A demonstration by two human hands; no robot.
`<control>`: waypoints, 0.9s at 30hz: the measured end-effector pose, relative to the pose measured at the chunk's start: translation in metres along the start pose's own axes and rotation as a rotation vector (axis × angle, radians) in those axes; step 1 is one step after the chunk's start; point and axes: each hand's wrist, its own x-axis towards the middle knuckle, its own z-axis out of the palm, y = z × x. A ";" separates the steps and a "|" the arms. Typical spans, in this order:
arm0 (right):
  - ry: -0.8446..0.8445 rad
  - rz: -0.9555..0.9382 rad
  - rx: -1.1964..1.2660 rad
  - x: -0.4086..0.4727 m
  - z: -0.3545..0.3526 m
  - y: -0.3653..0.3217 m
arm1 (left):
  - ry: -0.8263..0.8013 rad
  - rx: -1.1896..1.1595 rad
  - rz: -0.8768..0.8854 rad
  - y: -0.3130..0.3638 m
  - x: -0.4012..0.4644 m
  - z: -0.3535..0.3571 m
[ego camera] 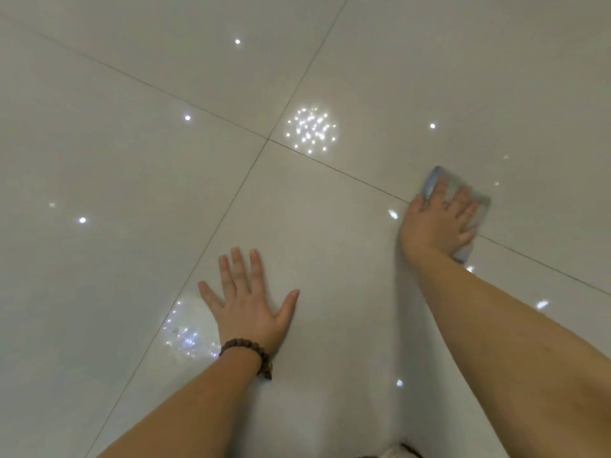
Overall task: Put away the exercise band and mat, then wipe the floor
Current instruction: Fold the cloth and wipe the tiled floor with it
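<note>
1. The right hand (439,223) lies flat on a light blue cloth (463,213), fingers straight and a little spread, pressing the cloth down on the floor (132,160). The fingers do not curl around the cloth; the palm and fingers only rest on top of it.
2. The cloth looks folded and a bit blurred. Its edges show beyond the fingertips and beside the heel of the hand. It sits right on a dark joint line between two tiles, well to the right of the place where four tiles meet.
3. The left hand (248,302) is wide open, all five fingers straight and spread, palm flat on the floor. It holds nothing. It is placed nearer to the person than the right hand, and the two hands are well apart.
4. On the left wrist there is a bracelet (246,353) of dark brown beads.
5. Both forearms are bare and reach forward from the bottom of the view.
6. The floor is made of big, shiny, pale tiles with thin dark joints. Many small white light reflections shine on it, one round group just beside the crossing of the joints and another group just left of the left wrist.
7. The exercise band and the mat are not visible here.
</note>
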 end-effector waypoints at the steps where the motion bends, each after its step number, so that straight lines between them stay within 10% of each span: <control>1: -0.006 -0.068 -0.026 -0.020 0.004 -0.022 | -0.001 0.000 -0.003 0.000 0.000 -0.001; 4: -0.126 -1.196 -0.106 -0.087 0.031 -0.051 | -0.004 -0.018 -0.004 -0.001 0.002 -0.003; 6: -0.137 -1.611 -0.230 -0.072 0.034 -0.054 | -0.014 -0.038 0.008 -0.002 0.002 -0.003; 11: -0.045 -0.461 -0.055 -0.005 0.027 -0.107 | -0.029 -0.040 0.006 0.000 0.003 -0.005; 13: -0.049 -0.697 -0.040 -0.046 0.039 -0.126 | -0.034 -0.044 0.001 0.000 0.002 -0.006; 17: -0.185 -1.865 -0.242 -0.055 0.047 -0.128 | -0.044 -0.067 0.004 -0.001 0.002 -0.005; 23: -0.124 -0.724 -0.078 -0.021 0.041 -0.195 | -0.044 -0.075 0.006 -0.001 0.002 -0.004; 27: -0.285 -1.709 -0.172 -0.106 0.061 -0.167 | -0.034 -0.105 -0.006 -0.001 0.002 -0.004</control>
